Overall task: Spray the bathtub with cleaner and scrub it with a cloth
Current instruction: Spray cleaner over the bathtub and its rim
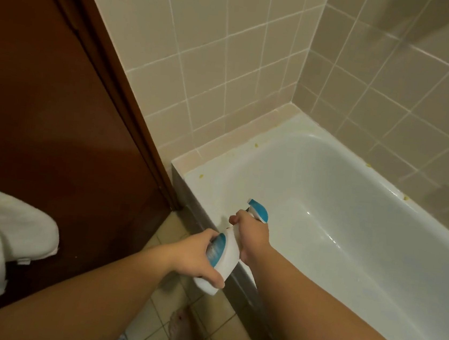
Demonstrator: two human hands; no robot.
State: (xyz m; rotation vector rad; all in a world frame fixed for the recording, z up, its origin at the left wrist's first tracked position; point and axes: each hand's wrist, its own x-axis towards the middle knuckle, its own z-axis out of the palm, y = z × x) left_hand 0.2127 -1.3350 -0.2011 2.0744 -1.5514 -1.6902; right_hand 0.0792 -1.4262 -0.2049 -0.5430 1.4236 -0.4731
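Hands (199,253) (252,237) hide spray bottle (226,256) neck and trigger.

Beige tiled floor (201,325) beside white tub (349,240); a bare foot (179,332) stands on it. Tub rim (219,166) carries small yellow specks (201,176). Tub sits against tiled walls.

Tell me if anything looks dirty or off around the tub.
Yes. Small yellowish specks dot the white bathtub rim: near the left corner, along the back edge, and on the far side by the wall. They look like grime or residue. Nothing seems spilled or broken.
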